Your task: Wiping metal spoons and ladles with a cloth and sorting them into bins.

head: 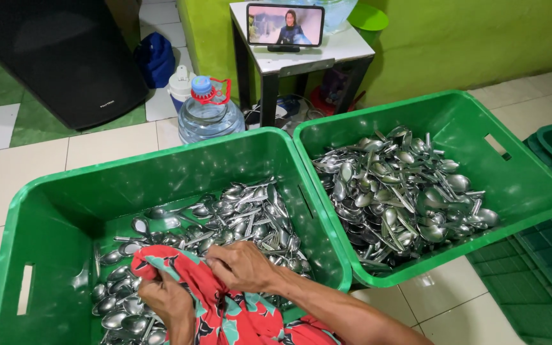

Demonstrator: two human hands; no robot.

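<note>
Both hands worked low in the frame, over the near crate; the left hand [168,305] was clenched on a red patterned cloth [225,313] at bottom centre; the right hand [243,266] gripped the same cloth from above, fingers curled into its folds; whether a spoon lay inside the cloth could not be told; under them the left green crate [52,217] held a heap of metal spoons [237,217]; beside it at centre right stood a second green crate [519,185], touching it, with more spoons [397,191]; a water jug [207,112] and a phone on a stand [285,25] sat in the upper middle.
</note>
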